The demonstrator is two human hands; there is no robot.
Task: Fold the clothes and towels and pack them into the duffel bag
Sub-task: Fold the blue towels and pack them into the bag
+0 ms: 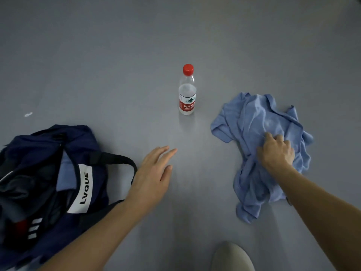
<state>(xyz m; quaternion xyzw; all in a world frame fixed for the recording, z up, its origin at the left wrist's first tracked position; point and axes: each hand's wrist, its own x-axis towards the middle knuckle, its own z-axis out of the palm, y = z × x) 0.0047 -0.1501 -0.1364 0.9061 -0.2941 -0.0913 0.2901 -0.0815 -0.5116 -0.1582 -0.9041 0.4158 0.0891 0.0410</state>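
A crumpled light blue towel (257,122) lies on the grey floor at the right. My right hand (276,151) rests on its middle with the fingers curled into the cloth, gripping it. A navy duffel bag (48,153) with a white LVQUE label sits open at the lower left; dark clothes and a light blue folded piece show inside. My left hand (154,173) hovers flat and open over the bare floor, just right of the bag's black strap (117,159), holding nothing.
A clear water bottle (187,90) with a red cap and red label stands upright between bag and towel, farther from me. A pale shoe tip (232,257) shows at the bottom edge. A small white scrap (28,114) lies at the far left.
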